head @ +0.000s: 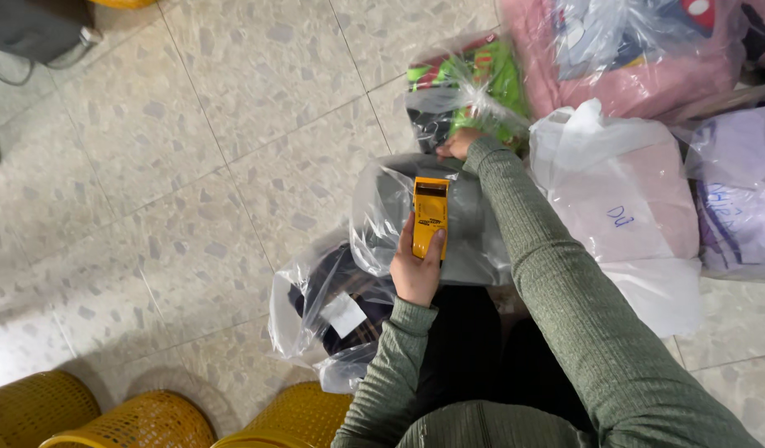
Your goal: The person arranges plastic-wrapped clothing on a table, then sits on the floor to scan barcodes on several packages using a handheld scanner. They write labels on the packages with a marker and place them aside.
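My left hand point(416, 267) grips a yellow hand-held device point(429, 216), held upright over a clear plastic bag of grey cloth point(381, 207). My right hand point(459, 144) reaches forward, fingers closed on the top of that bag, beside a clear bag of green and black items point(474, 83). Both arms wear green ribbed sleeves. Below the left hand lies another clear bag with dark cloth and a white label point(328, 311).
Bagged pink cloth point(623, 195) and a larger pink bundle point(615, 58) lie to the right, with a pale purple bag point(739, 191) at the far right. Yellow woven baskets point(142, 423) stand along the bottom left. Speckled floor tiles point(175, 182) fill the left.
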